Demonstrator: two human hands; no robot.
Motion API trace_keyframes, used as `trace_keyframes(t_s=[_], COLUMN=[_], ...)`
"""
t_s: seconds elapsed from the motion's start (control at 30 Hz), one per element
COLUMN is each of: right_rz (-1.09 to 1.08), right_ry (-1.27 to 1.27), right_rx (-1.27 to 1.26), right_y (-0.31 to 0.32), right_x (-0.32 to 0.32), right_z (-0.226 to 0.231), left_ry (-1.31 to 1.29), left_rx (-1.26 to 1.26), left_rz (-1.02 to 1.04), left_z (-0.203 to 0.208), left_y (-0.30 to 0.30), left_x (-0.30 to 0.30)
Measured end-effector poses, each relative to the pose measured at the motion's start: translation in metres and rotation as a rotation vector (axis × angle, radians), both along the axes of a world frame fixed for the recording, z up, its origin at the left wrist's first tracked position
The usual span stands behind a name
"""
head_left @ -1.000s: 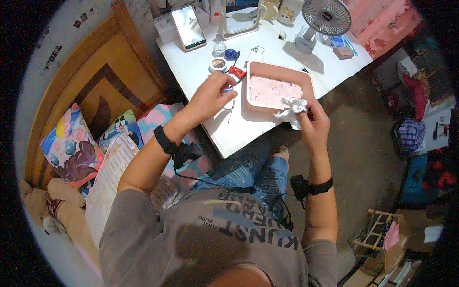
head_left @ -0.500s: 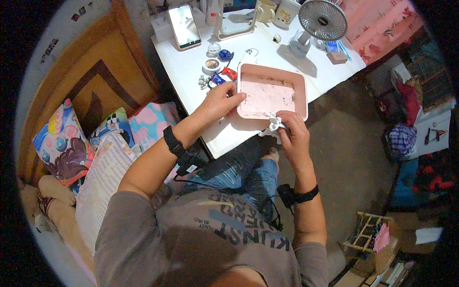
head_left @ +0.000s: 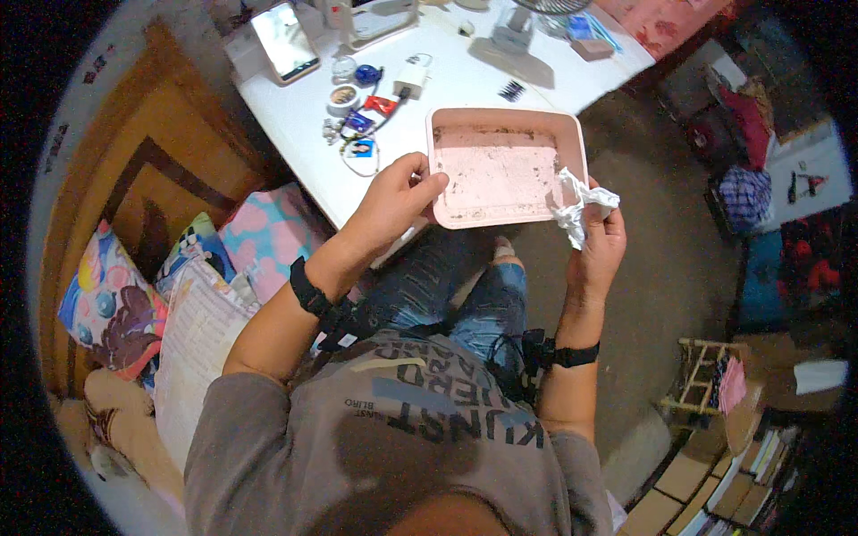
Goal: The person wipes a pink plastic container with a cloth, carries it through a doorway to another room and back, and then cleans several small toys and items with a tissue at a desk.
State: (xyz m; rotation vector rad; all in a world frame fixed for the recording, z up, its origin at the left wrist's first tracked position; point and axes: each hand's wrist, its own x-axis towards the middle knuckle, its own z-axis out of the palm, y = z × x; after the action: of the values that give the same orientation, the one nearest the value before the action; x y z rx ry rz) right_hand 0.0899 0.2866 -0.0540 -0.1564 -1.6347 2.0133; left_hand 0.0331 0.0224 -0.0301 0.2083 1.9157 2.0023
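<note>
A pink rectangular plastic tray [head_left: 500, 174] with dark dirt specks inside is tilted toward me at the table's near edge. My left hand [head_left: 402, 192] grips its left wall, thumb over the rim and fingers behind. At the tray's right near corner, my right hand [head_left: 601, 237] pinches a crumpled white tissue [head_left: 581, 201]. Part of the tissue lies over the rim there. Some of the right fingers are hidden behind the tissue and the tray.
On the white table [head_left: 313, 125] are a phone [head_left: 284, 43], a round container [head_left: 342, 100], a red packet [head_left: 381, 105], a white charger [head_left: 411, 79], a black hair clip [head_left: 511, 90] and a fan [head_left: 514, 31]. Pillows [head_left: 112, 304] lie at left; a small wooden rack [head_left: 702, 375] stands at right.
The tissue in my right hand has moved right, from the tray's near rim to its right corner, and spreads wider. The tray has shifted nearer me, uncovering the charger and hair clip.
</note>
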Motion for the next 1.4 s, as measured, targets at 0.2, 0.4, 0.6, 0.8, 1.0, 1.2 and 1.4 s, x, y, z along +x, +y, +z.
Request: trace_keyframes(t_s=[0.2,0.4,0.6,0.8,1.0,1.2,1.4], right_rz=[-0.213,-0.299,-0.339,-0.331,-0.452,-0.530,-0.356], right_ry=[0.064,0.016,0.038,-0.031,-0.135,-0.089,-0.145], right_rx=[0.019,0.280,0.274,0.058,-0.127,0.190,0.074], right_y=[0.033,0.030,0.050,0.081,0.115,0.133,0.077], right_x=[0.058,0.097,0.129,0.133,0.139,0.133,0.103], right_z=[0.025,0.031,0.010,-0.021,-0.052,-0.056,-0.074], left_ry=[-0.046,-0.553,-0.647,-0.469,-0.435,-0.540,-0.584], left_rx=[0.062,0.670,0.742,0.492,0.468,0.482,0.367], left_rz=[-0.165,-0.251,-0.335,-0.157,-0.133,-0.169,-0.275], left_z=[-0.039,-0.104,-0.144,-0.146,-0.153,-0.174,-0.164], left_y=[0.052,0.111,0.153,0.175,0.181,0.168,0.138], left_x=[0.035,0.052,0.071,0.065,0.052,0.055,0.066])
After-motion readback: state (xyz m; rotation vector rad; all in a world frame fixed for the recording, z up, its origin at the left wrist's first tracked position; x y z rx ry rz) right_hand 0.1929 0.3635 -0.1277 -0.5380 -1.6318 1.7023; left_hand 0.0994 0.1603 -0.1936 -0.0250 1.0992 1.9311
